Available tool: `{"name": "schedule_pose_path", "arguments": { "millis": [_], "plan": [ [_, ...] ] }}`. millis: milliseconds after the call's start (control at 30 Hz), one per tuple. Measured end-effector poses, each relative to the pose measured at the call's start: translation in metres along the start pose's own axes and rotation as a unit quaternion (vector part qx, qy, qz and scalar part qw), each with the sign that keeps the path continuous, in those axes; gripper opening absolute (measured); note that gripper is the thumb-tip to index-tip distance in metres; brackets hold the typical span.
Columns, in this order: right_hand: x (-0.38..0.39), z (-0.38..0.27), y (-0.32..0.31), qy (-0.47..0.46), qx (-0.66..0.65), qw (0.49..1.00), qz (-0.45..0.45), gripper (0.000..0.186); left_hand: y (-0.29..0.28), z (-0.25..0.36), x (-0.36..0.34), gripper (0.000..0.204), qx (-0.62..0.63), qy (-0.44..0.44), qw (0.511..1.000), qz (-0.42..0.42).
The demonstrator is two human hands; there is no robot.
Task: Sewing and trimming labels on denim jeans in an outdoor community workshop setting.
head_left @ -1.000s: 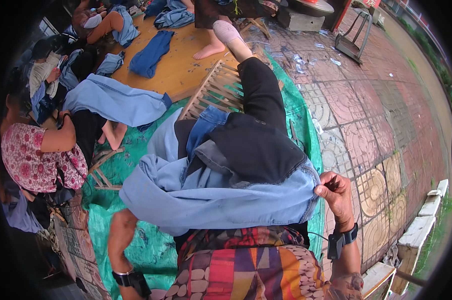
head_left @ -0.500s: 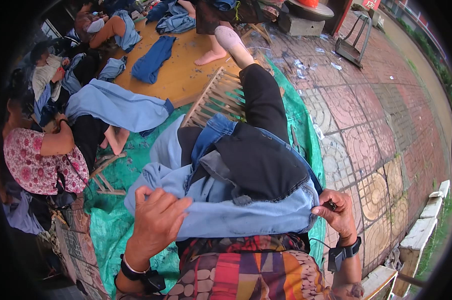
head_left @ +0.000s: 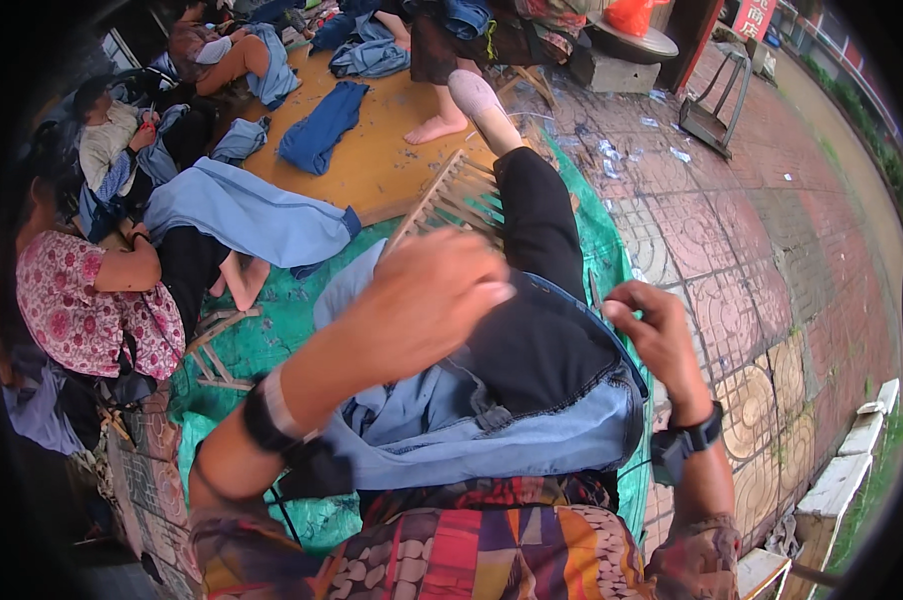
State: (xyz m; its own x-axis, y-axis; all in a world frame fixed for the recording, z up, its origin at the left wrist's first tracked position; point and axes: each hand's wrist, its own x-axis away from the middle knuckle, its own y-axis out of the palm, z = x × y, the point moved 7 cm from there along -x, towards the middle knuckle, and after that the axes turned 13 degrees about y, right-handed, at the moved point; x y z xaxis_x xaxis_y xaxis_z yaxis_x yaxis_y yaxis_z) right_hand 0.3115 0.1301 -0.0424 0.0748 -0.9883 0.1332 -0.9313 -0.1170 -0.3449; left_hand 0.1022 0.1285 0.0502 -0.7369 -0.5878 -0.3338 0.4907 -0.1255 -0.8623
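Observation:
Across my lap lies a light blue denim garment (head_left: 532,445), with a large black cloth piece (head_left: 542,345) showing in its middle. My left hand (head_left: 437,290) is raised over the garment's far part, blurred, its fingers curled and pressed together; anything in them is too small to make out. On the right, my right hand (head_left: 662,335) is lifted just off the garment's right edge with thumb and fingers pinched. What it holds, if anything, cannot be made out. Dark bands with small devices sit on both my wrists.
A slatted wooden stool (head_left: 467,195) stands beyond my lap on green sheeting (head_left: 272,335). At left a seated person (head_left: 102,300) has light blue denim (head_left: 242,210) over the legs. Dark blue denim (head_left: 322,128) lies on an orange-brown board (head_left: 372,185). White blocks (head_left: 837,485) line the right edge.
My left hand has left the cloth's near edge and swung up, away from me and to the right. My right hand has let go of the garment's right edge and risen.

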Motion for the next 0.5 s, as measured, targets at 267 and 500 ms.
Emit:
{"name": "schedule_pose_path", "arguments": {
  "millis": [267,500],
  "plan": [
    [-0.001,0.015,0.026,0.042,0.189,0.980,0.038,0.028,0.116,-0.063,-0.013,0.030,0.057,-0.069,0.995,-0.041],
    [0.002,0.007,0.013,0.010,-0.044,0.999,-0.002,0.013,0.107,-0.059,-0.013,0.025,0.082,-0.058,0.994,-0.050]
  ]
}}
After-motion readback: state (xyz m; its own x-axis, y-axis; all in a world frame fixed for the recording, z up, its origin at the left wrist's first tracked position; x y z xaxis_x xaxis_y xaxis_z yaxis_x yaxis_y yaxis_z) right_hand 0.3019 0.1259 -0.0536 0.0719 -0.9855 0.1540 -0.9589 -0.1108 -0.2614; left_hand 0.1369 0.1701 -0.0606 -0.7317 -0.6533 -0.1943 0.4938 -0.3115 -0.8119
